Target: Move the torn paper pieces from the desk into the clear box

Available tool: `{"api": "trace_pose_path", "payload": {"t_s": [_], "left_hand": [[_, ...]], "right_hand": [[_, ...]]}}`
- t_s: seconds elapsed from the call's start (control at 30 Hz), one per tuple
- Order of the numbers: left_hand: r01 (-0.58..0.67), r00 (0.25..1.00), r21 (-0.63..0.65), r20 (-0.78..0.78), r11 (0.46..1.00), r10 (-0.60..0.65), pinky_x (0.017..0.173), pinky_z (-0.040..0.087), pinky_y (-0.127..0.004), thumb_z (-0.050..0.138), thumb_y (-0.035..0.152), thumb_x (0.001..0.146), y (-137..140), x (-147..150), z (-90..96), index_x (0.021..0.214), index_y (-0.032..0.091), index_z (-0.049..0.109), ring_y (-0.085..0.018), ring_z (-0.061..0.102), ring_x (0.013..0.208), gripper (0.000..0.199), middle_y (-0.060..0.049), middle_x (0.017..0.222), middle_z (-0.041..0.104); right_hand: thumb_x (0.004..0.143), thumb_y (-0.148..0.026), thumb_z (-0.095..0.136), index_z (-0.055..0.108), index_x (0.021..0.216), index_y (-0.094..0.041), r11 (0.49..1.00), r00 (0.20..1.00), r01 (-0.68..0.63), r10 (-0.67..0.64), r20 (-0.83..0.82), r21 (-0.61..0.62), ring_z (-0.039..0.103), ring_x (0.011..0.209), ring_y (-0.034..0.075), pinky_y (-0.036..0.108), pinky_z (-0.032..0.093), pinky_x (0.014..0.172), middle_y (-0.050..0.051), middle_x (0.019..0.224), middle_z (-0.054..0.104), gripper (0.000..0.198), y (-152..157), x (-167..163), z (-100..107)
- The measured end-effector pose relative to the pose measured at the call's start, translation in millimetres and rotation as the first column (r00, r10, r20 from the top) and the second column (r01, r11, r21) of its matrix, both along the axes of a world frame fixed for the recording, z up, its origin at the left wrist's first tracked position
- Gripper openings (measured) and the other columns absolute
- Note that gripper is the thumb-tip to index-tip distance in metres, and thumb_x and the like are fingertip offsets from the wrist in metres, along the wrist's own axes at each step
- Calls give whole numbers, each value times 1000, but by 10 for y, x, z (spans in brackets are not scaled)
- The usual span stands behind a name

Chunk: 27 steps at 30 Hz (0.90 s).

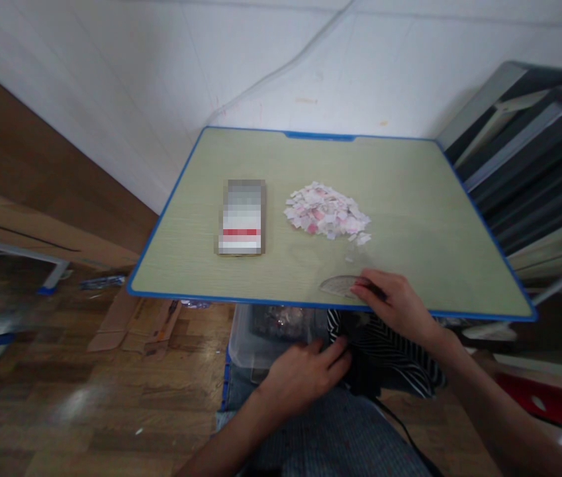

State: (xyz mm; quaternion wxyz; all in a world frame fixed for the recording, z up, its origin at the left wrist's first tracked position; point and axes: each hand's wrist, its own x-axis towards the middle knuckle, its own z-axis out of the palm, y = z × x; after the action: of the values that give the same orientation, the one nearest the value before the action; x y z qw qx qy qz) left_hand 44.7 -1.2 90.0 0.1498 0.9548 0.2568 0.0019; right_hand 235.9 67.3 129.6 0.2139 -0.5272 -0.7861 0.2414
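My right hand [394, 301] is closed on a thin, greyish, half-oval piece with a dark handle-like end [341, 285], low over the front edge of the table [410, 185]. I cannot make out its exact kind. Beyond it lies a heap of small torn paper scraps [327, 211], white and pale pink, with a few loose bits towards me. My left hand [308, 370] rests below the table edge, its fingers loosely bent and apart, by a black-and-white striped cloth [404, 361]. Nothing shows in its grip.
A blurred-out rectangular object [241, 218] with a red band lies left of the scraps. Under the table stands a clear plastic box [245, 341]. Dark framed panels [533, 152] lean at the right, a white wall [281, 73] is behind, and cardboard [122, 324] lies on the floor.
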Motion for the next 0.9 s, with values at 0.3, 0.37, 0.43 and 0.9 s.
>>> {"api": "trace_pose_path", "payload": {"t_s": [0.3,0.37,0.43,0.9], "left_hand": [[-1,999,0,-39,1000,1,58,52,-30,30,18,89,-7,2,-2,120,18,37,-18,52,87,32,-5,130,36],[2,999,4,-44,1000,-2,57,52,-30,30,17,89,-6,1,-2,121,18,36,-18,52,87,32,-5,130,37],[0,999,6,-38,1000,1,56,52,-30,30,18,89,-4,1,-1,121,18,37,-18,52,88,32,-5,129,38],[-11,1000,11,-5,1000,11,58,52,-29,30,18,90,-9,-4,-4,120,17,38,-19,52,88,31,-5,128,40]], "right_hand": [[84,-22,45,48,66,-17,985,983,-172,173,63,-28,46,56,10,22,33,55,0,60,51,19,54,-204,30],[84,-22,45,48,66,-17,978,977,-206,207,55,-20,44,56,10,22,33,55,0,60,50,19,77,-197,22],[84,-23,46,47,65,-17,975,973,-223,224,50,-11,43,54,10,21,32,54,-1,59,49,20,87,-188,7],[84,-23,47,51,69,-16,961,974,-223,213,79,163,47,57,10,21,36,55,1,62,52,17,36,-85,-5]]}}
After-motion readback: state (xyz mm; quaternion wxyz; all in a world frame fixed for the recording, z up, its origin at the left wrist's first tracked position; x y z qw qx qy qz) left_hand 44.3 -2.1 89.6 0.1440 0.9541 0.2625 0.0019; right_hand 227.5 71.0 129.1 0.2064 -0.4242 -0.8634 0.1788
